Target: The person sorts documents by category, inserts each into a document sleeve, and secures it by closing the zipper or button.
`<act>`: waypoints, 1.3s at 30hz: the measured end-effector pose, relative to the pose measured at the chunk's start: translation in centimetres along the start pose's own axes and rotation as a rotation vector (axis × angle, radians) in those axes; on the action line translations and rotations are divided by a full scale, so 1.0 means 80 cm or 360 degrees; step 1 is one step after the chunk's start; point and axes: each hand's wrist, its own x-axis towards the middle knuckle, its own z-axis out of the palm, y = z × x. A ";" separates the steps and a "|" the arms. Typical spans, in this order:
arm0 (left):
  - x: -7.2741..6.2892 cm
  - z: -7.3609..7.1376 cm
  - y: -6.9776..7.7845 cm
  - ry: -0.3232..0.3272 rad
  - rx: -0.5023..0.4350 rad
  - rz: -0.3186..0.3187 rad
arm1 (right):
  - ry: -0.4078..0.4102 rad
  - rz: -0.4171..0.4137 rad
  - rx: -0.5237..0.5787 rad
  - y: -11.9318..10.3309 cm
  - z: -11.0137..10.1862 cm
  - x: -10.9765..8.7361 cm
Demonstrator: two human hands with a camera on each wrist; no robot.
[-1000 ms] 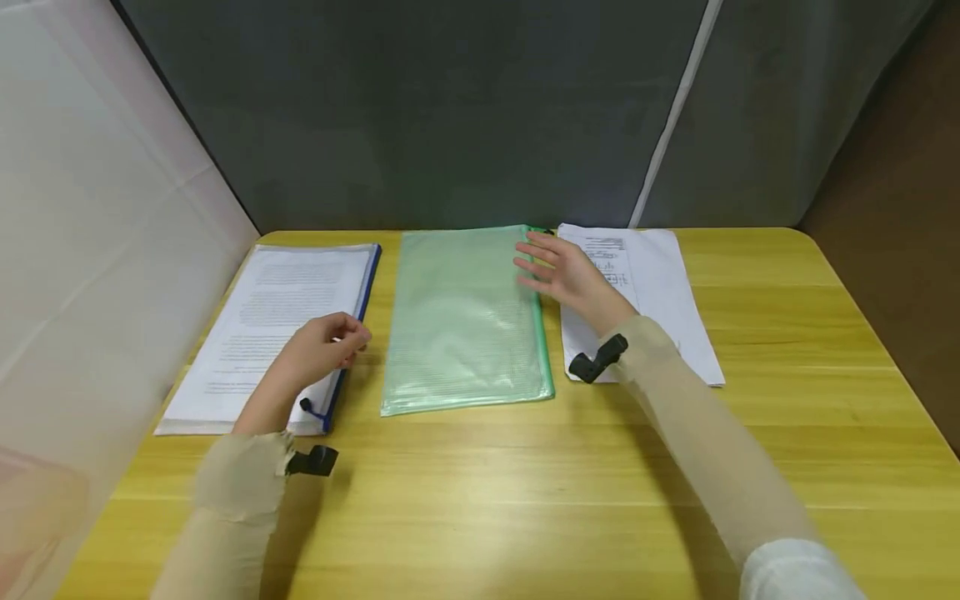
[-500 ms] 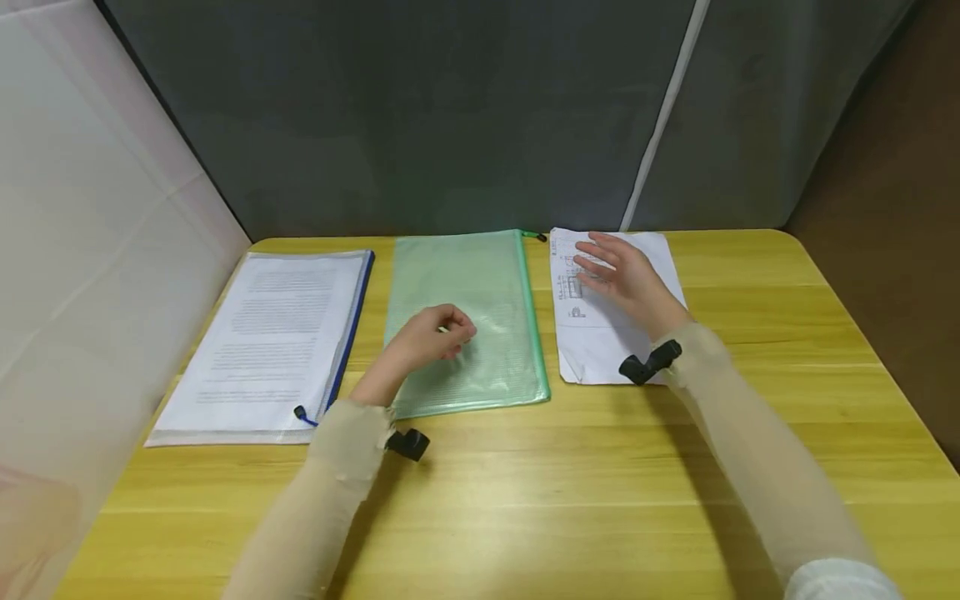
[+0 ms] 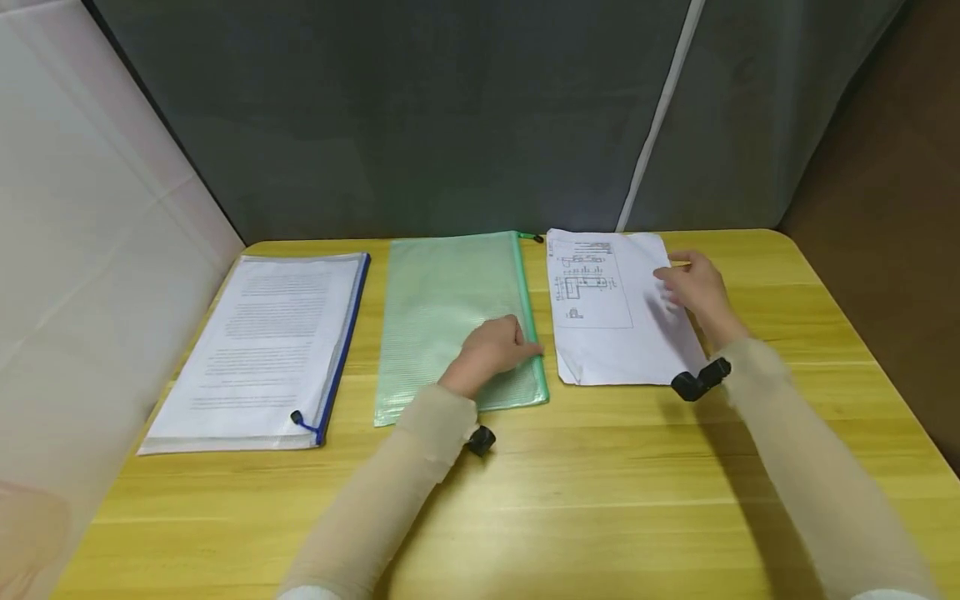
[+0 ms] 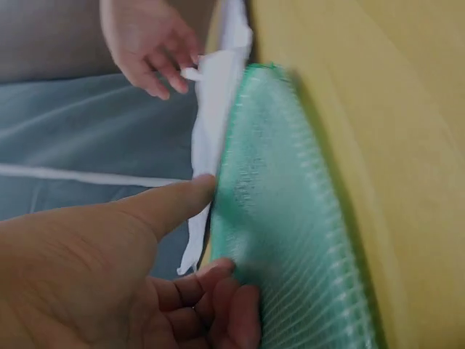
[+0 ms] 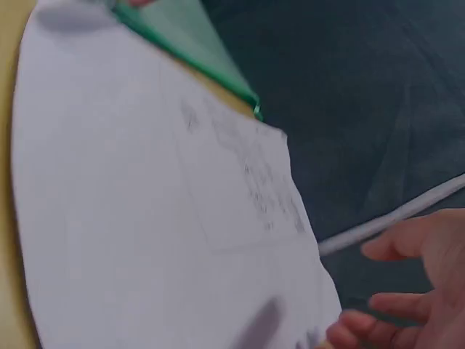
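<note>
A green translucent zip folder (image 3: 442,283) lies flat in the middle of the table. Over its right part is my left hand (image 3: 491,354), the thumb stretched toward the green zip edge and the other fingers loosely bent. In the left wrist view, thumb and fingers of that left hand (image 4: 167,247) stand apart beside the edge, holding nothing. To the right lie white sheets of paper (image 3: 600,358) with a printed drawing on the top one. My right hand (image 3: 697,292) is at their upper right edge with spread fingers; contact with the paper is unclear.
On the left lies a clear folder with a blue zip edge (image 3: 347,346) and printed pages (image 3: 262,333) inside. A dark grey panel (image 3: 420,117) stands behind the table (image 3: 570,500). A white sheet (image 3: 97,208) hangs at left, a brown surface (image 3: 885,233) at right.
My left hand has moved right, from the blue-edged folder to the green folder's right edge. My right hand has moved right, from above the green folder across the papers to their right edge.
</note>
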 end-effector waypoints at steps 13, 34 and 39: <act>0.001 0.000 0.010 -0.0068 0.0113 -0.0082 | -0.0348 -0.0054 -0.1216 0.016 -0.007 -0.003; -0.055 -0.004 -0.006 0.0051 -0.0194 0.0045 | -0.0706 -0.0149 -0.0050 0.053 -0.061 0.007; -0.063 -0.006 -0.015 0.0029 -0.0339 0.0087 | -0.0722 -0.0120 0.0123 0.051 -0.079 -0.005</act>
